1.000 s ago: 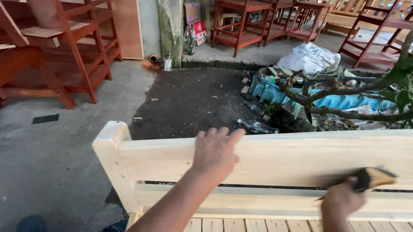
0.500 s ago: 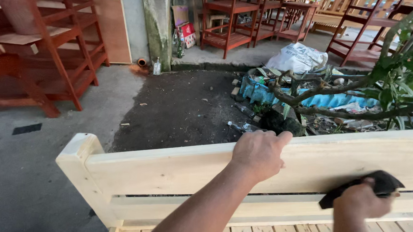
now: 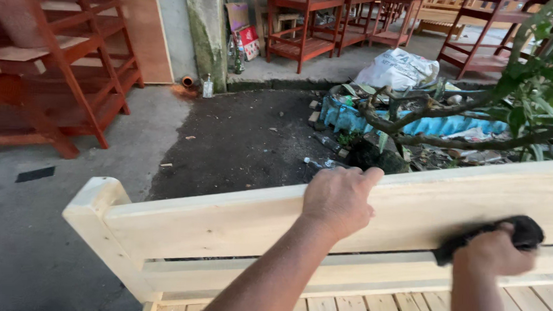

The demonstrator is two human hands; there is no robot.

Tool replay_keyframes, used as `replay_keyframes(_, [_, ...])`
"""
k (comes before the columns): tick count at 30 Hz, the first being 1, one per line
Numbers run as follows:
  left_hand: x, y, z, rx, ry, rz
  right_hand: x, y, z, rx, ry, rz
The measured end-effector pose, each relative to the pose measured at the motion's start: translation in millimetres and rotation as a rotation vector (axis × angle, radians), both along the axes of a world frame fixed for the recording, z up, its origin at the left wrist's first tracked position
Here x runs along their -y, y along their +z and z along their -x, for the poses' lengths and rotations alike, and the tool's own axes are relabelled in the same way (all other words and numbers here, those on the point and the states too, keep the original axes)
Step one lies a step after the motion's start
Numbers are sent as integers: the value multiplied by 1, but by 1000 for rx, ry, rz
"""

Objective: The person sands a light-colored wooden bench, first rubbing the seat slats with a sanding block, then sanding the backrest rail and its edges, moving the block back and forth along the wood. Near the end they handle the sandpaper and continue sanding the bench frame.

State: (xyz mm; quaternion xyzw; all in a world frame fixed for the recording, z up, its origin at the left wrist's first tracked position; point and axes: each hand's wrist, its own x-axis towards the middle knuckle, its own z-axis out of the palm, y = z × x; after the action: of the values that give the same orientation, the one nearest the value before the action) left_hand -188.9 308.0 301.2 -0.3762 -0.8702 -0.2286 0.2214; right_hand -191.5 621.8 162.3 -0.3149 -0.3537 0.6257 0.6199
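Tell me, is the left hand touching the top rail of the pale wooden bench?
Touching. The head view shows the left hand laid flat on the top rail, its fingers curled over the upper edge with no gap.

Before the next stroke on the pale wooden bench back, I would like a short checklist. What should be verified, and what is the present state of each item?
1. Left hand braces the top rail of the bench: ok, it grips the upper edge.
2. Right hand holds the dark pad firmly: ok, fingers are closed on it.
3. Pad lies flat on the rail: cannot tell, the hand covers most of it.
4. Left hand is apart from the pad: ok, bare wood shows between them.
5. Tree branches behind stay off the rail: ok, they are apart.
6. Bench feet stand steady: cannot tell, out of view.
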Motion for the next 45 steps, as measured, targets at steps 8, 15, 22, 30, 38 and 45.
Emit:
replay_keyframes(8, [1, -3, 0, -24, -1, -25, 80, -43, -14, 195, 88, -455])
replay_keyframes(15, [1, 1, -1, 12, 7, -20, 1, 11, -2, 38, -6, -179])
replay_keyframes(22, [3, 0, -1, 21, 22, -9, 92, -29, -4, 167, -3, -633])
replay_keyframes(30, [0, 3, -3, 43, 30, -18, 10, 16, 7, 130, -78, -329])
replay_keyframes(38, [1, 3, -2, 28, 48, -22, 59, -24, 14, 241, -60, -503])
replay_keyframes(45, [-3, 4, -1, 63, 60, 12, 28, -7, 16, 111, -23, -198])
